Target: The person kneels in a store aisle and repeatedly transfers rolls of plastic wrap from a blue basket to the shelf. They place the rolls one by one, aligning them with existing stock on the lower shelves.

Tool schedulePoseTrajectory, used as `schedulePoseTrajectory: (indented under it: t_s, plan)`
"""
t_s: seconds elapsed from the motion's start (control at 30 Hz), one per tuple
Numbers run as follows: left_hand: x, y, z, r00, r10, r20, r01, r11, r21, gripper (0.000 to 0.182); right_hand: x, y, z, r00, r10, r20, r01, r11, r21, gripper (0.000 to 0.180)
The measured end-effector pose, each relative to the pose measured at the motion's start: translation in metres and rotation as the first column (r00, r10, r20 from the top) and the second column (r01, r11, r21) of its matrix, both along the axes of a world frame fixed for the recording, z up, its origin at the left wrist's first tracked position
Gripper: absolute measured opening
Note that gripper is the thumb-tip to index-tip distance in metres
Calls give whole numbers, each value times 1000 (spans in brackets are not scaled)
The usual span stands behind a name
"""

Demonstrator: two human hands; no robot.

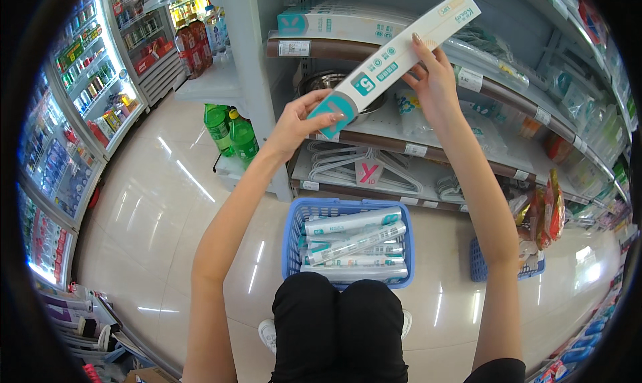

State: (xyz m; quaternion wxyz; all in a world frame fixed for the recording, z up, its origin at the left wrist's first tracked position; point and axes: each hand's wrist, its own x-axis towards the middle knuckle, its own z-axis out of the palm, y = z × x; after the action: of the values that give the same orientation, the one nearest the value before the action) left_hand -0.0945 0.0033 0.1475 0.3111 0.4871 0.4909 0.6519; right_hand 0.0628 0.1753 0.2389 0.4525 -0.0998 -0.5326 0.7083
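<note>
Both hands hold a long white and teal cardboard box [386,69], tilted up to the right in front of the shelves. My left hand [306,119] pinches its lower teal end between thumb and fingers. My right hand [430,74] grips its upper half, thumb on the printed face. Behind it, similar long boxes [346,24] lie in a row on the upper shelf. Below, a blue plastic basket [287,232] on the floor holds several wrapped white and teal rolls [356,242].
Metal bowls [326,81] sit on the middle shelf, white hangers [346,167] on the lowest. Green bottles [243,137] stand left of the shelving. Another blue basket [479,262] is on the floor at right. Drink coolers [83,97] line the left side.
</note>
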Motion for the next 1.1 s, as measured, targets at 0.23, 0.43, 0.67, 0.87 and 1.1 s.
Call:
schedulePoseTrajectory:
  t_s: [0.23, 0.43, 0.67, 0.87, 1.1]
  plan:
    - [30, 20, -14, 966, 45, -254, -41, 999, 20, 75, 15, -1, 7, 951, 128, 280, -246, 862, 443, 82]
    - [-29, 33, 75, 646, 712, -274, -433, 638, 637, 49, 12, 50, 86, 866, -305, 396, -286, 345, 894, 62]
    - [-114, 51, 175, 11, 430, -903, -370, 840, 396, 25, 10, 105, 139, 815, -407, 413, -365, 192, 911, 52]
    - [-133, 70, 202, 97, 79, -992, -407, 913, 33, 30, -6, 109, 135, 691, -485, 536, -498, 218, 839, 42]
    - [-148, 84, 191, 8, -28, -1000, -473, 881, -28, 38, -31, 107, 131, 649, -503, 571, -559, 193, 806, 41]
